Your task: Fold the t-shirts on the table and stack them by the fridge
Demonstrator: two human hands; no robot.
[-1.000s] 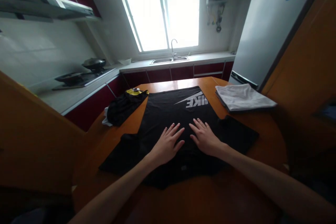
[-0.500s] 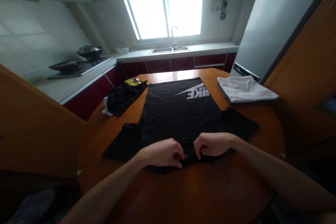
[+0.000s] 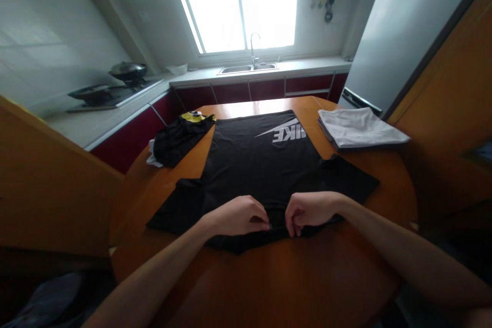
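A black T-shirt with white lettering and a white swoosh lies spread on the round wooden table, its collar toward me and its sleeves out to both sides. My left hand pinches the shirt at the collar, left of its middle. Just to the right, my right hand has its fingers curled down on the collar's other side, closed on the black cloth. A small gap with dark fabric separates the two hands. The fingertips of my right hand are partly hidden in the cloth.
A stack of folded light cloth lies at the table's right. Black and yellow clothing is bunched at its left. Beyond are a counter with a sink, a stove with pans, and a fridge at the right.
My left hand's fingertips have moved up slightly and closed together at the collar. My right hand has barely shifted. The camera view has tilted down a little.
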